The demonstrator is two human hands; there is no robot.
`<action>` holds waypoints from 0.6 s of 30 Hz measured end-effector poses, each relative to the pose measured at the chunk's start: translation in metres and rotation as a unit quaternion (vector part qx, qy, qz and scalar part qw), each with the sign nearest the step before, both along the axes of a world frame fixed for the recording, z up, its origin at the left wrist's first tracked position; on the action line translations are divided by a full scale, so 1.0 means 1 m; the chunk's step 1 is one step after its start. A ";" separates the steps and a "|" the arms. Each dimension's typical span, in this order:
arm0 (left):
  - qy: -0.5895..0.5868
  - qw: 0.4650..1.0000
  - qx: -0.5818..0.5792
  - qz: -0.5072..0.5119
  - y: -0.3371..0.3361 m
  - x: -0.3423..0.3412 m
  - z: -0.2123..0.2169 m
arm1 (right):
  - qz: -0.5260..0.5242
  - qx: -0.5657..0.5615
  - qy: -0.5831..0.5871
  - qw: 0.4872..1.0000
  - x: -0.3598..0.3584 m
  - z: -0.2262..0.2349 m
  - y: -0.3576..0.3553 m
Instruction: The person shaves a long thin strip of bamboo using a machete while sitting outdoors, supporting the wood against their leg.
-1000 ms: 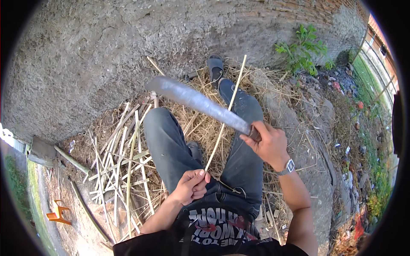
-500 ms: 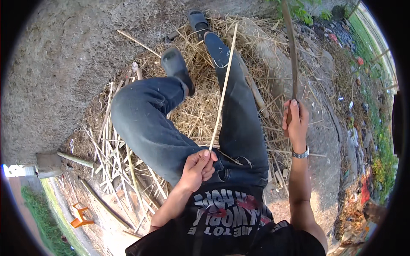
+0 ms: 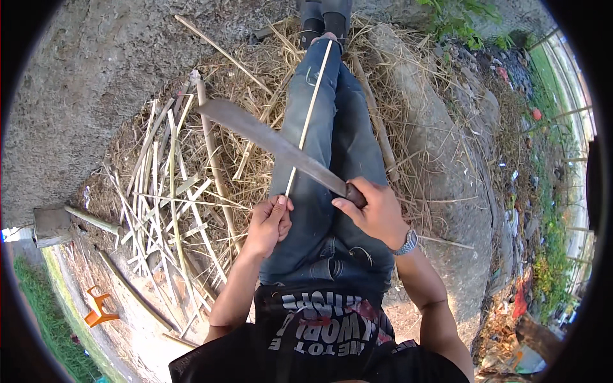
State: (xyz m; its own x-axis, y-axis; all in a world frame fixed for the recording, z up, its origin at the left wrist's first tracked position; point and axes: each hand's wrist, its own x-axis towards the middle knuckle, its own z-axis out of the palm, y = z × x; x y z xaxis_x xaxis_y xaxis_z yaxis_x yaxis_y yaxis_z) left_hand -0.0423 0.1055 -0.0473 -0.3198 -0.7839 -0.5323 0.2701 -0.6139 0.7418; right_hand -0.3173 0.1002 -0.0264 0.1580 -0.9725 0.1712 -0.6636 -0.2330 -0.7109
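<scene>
Fingers, left hand point(image 3: 271, 225): closed around the near end of a thin pale strip point(image 3: 310, 115).
Fingers, right hand point(image 3: 377, 214): wrapped around the dark handle point(image 3: 356, 195) of a machete point(image 3: 268, 138).
Strip: running from the left hand up along the jeans point(image 3: 357, 140).
Machete: crossing over the strip, tip toward the upper left; contact cannot be told.
Left of the jeans: a loose pile of split strips point(image 3: 173, 191), near dry straw point(image 3: 255, 175).

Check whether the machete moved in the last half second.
Yes, left: the machete overlapped the grey slab in view; now it's left of the slab, over the legs.
</scene>
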 end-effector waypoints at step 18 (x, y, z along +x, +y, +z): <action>0.043 0.997 0.057 0.042 -0.027 -0.009 -0.018 | 0.084 -0.024 0.274 0.958 0.020 -0.012 -0.101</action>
State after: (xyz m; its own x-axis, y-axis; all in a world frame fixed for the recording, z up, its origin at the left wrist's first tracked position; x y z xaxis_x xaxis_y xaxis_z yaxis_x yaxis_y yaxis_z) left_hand -0.0511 0.0780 -0.0648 -0.3048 -0.7452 -0.5931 0.3833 -0.6660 0.6399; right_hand -0.2970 -0.0005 -0.0383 0.3911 -0.9183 0.0608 -0.8839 -0.3932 -0.2533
